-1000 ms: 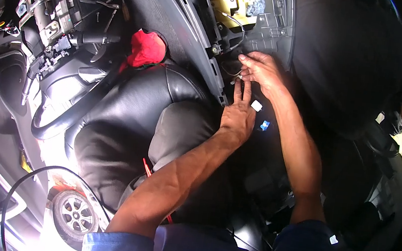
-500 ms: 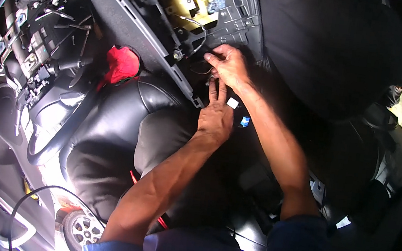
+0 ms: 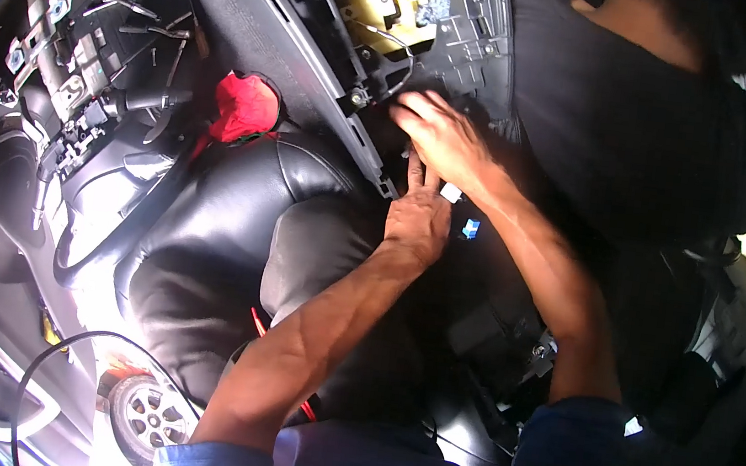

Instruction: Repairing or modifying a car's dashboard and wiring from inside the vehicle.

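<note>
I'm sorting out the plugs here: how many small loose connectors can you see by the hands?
2: a white connector beside the right hand, and a blue connector just right of the left hand. Others may be hidden.

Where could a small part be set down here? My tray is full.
The black leather seat is mostly bare between the red cloth and the left forearm. It is crowded where the left hand and right hand meet under the stripped dashboard, among white and blue connectors.

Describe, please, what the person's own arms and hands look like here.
Both forearms are bare from elbow to wrist, with blue sleeves pushed up at the lower edge. The left hand and right hand wear no gloves; no watch or rings are visible.
</note>
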Tool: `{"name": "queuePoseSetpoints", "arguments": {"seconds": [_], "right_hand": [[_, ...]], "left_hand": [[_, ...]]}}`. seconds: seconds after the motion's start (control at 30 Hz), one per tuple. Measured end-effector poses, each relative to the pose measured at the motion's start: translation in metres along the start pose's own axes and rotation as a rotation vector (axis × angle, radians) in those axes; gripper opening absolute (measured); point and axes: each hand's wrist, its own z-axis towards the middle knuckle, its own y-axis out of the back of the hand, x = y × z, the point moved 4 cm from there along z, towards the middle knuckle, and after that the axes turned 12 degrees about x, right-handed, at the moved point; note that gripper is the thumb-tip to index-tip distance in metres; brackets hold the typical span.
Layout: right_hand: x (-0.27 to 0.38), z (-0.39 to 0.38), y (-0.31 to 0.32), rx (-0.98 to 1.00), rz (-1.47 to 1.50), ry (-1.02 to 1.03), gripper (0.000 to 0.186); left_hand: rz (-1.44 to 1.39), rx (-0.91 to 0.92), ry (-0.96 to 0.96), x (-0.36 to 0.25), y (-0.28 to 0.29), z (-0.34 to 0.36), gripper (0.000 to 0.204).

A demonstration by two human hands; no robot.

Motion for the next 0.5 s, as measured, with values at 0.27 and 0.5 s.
{"name": "queuePoseSetpoints", "arguments": {"seconds": [0.27,0.5], "right_hand": [[-0.005,-0.01,0.006,0.017,0.247,-0.402,0.025],[0.003,0.001,0.024,-0.033,-0.062,0.086,0.025]], "left_hand": [[-0.019,-0.081,0.02,0.01,-0.004,0.001,0.03],[-0.063,-0.029,-0.002,0.007,0.001,-0.002,0.029]]}}
